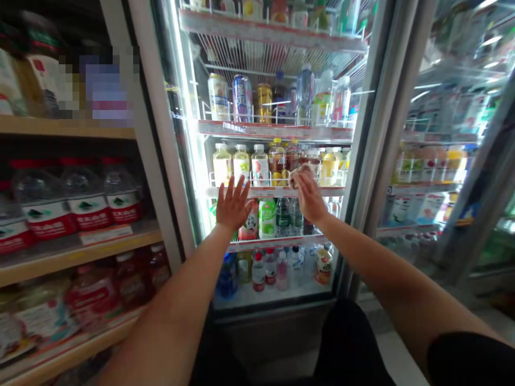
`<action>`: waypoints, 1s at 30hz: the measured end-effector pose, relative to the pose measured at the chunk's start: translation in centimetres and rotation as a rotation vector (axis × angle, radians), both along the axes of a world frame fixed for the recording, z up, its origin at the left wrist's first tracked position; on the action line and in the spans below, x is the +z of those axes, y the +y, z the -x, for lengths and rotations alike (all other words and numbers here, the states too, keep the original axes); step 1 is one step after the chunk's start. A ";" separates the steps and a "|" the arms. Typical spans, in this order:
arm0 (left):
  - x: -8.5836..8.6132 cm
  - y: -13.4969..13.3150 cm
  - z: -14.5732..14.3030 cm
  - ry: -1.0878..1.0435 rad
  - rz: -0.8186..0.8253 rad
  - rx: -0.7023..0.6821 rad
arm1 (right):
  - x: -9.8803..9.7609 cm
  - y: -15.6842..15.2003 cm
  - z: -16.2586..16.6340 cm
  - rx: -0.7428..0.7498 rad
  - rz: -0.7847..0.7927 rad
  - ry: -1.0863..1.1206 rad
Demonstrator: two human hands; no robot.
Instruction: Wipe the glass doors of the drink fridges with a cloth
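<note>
In front of me is a lit drinks fridge with a glass door; faint light streaks reflect on the pane. My left hand is open, fingers spread and palm toward the glass, at the height of the lower shelves. It appears to rest on the pane. My right hand is closed on a small crumpled brownish cloth, held up against the glass before the juice bottles. Part of the cloth is hidden by the fingers, and this hand is slightly blurred. Behind the glass stand juice bottles and tall cans.
At left, open shelves hold large red-capped water bottles and packs of red drinks. A metal door frame separates this fridge from another glass-fronted fridge on the right. My dark-clothed knee is close to the fridge's base.
</note>
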State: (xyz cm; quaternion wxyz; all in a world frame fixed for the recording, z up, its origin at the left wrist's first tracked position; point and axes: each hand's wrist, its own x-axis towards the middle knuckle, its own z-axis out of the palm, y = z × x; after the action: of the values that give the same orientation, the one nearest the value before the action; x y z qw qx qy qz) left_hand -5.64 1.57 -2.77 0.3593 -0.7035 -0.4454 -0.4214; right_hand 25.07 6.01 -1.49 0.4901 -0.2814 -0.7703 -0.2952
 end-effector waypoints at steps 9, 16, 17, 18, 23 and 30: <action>0.0 -0.2 -0.1 0.017 -0.027 0.029 | 0.6 -1.3 2.1 -0.060 0.014 0.179; 0.0 0.1 -0.1 -0.003 -0.017 0.013 | 0.1 -1.9 1.9 0.012 0.072 -0.336; 0.0 0.2 -0.1 -0.005 -0.018 0.014 | 0.8 -1.7 1.7 -0.010 0.061 -0.246; 0.0 0.2 -0.1 -0.005 -0.021 0.016 | 1.5 -1.5 1.5 -0.030 0.045 -0.134; -0.2 0.3 -0.1 0.015 -0.052 0.016 | 1.0 -1.7 2.5 0.003 0.060 -0.144; -0.5 1.1 0.4 0.061 -0.178 0.011 | 0.9 -2.2 3.0 -0.062 0.160 -0.056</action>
State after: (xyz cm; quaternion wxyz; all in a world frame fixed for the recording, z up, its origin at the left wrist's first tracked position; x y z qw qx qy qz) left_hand -6.04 2.70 -3.26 0.4360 -0.6789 -0.3991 -0.4356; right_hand 22.09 3.84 -0.61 0.4351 -0.3351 -0.7956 -0.2556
